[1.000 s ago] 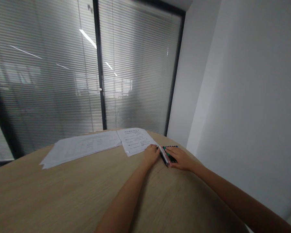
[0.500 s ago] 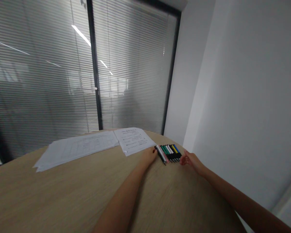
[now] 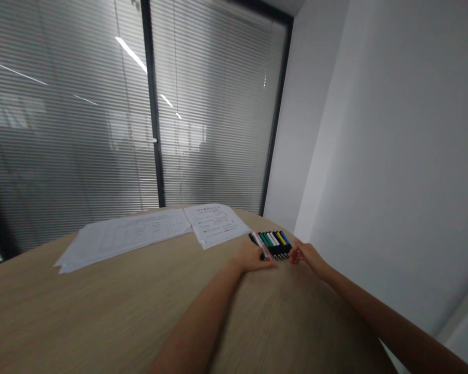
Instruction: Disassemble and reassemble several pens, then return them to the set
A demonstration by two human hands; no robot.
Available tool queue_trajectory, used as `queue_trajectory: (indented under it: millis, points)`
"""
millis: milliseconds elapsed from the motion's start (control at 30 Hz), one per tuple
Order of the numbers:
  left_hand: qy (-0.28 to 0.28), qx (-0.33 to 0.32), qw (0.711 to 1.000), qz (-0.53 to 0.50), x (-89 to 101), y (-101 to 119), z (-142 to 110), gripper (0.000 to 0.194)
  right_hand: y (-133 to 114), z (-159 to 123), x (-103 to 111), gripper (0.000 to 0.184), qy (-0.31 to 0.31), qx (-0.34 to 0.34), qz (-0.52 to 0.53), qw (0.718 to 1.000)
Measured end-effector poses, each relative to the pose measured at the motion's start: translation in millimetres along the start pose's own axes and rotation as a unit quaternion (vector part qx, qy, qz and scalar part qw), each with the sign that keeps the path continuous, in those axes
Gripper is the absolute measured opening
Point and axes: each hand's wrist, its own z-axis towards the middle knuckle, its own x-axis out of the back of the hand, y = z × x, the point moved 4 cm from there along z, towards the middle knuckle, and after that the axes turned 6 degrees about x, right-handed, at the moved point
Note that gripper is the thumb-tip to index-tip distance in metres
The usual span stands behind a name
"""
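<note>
Pens (image 3: 275, 244) touching left hand (image 3: 252, 256), right hand (image 3: 303, 253) just beside

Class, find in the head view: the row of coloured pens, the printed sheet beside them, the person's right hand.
row of coloured pens (image 3: 275, 245): head view, on central barrels
printed sheet (image 3: 217, 224): head view, on its middle
right hand (image 3: 306, 253): head view, on mid-hand

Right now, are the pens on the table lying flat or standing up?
Lying flat: the row of pens rests side by side on the wooden table, between the left hand and the right hand.
</note>
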Motion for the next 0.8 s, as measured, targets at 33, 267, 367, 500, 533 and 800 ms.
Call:
queue_trajectory:
  millis: [33, 267, 367, 500, 533, 800]
  points:
    - [0.001, -0.016, 1.000, 0.005, 0.1, 2, -1, 0.058, 0, 1, 2, 0.058, 0.011, 0.006, -0.019, 1.000]
    - [0.024, -0.038, 0.998, 0.035, -0.7, 4, -2, 0.041, 4, 28, 17, 0.026, 0.077, 0.061, -0.177, 0.979]
    - [0.030, -0.032, 0.998, 0.044, -0.7, 2, -2, 0.040, 9, 40, 13, 0.024, 0.063, 0.065, -0.227, 0.970]
    - [0.039, -0.023, 0.998, 0.050, -1.4, 0, -2, 0.041, 15, 50, 5, 0.028, 0.053, 0.068, -0.276, 0.957]
    - [0.041, -0.021, 0.998, 0.051, -1.8, 0, -2, 0.041, 16, 52, 4, 0.029, 0.051, 0.071, -0.285, 0.954]
    - [0.045, -0.009, 0.998, 0.039, -2.8, -2, -1, 0.042, 19, 59, 1, 0.028, 0.038, 0.116, -0.346, 0.930]
